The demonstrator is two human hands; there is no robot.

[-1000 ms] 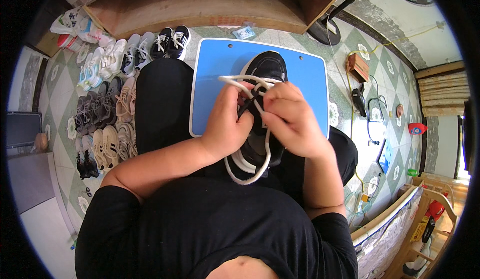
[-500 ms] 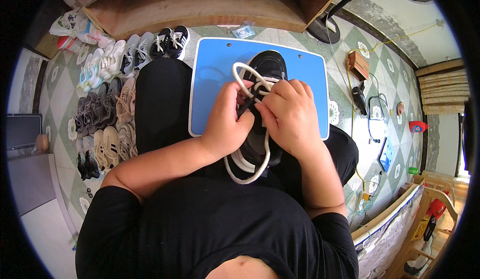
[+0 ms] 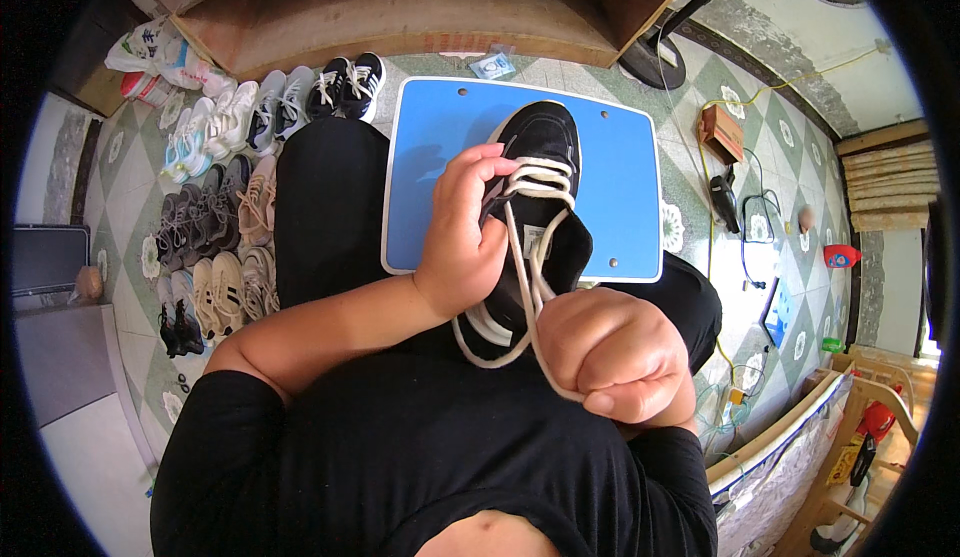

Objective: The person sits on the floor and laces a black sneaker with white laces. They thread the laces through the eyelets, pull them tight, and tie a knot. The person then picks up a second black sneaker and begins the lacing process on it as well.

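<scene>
Drawing one white lace (image 3: 512,232) toward the torso: right hand (image 3: 615,357), closed in a fist on the cord, nearest the body. Left hand (image 3: 462,227), curled against the left side of a black shoe (image 3: 540,127), fingertips at the lacing; how firmly it grips cannot be told.

Black shoe, one, toe pointing away, forepart over a blue table (image 3: 425,187) with white edging; its opening faces the body and shows a pale label inside, with lace strands running across it.

Pale wooden frame (image 3: 885,387), lower right, holding a red object (image 3: 878,419) and other items, partly hidden. Paired shoes (image 3: 238,117), in rows on the tiled floor (image 3: 133,202), left. Brown box (image 3: 721,135), right of the table, contents not visible. Red bottle (image 3: 842,256), farther right. Plastic bags (image 3: 150,47), far left, contents unclear, above a red-and-white tub (image 3: 148,90). Wooden cabinet (image 3: 400,27), open-fronted, beyond the table.

Changes against the earlier frame: right hand shifted from the lacing back toward the torso; raised lace loop gone from above the shoe; crosswise lace rows now uncovered; left hand remains beside the shoe.
</scene>
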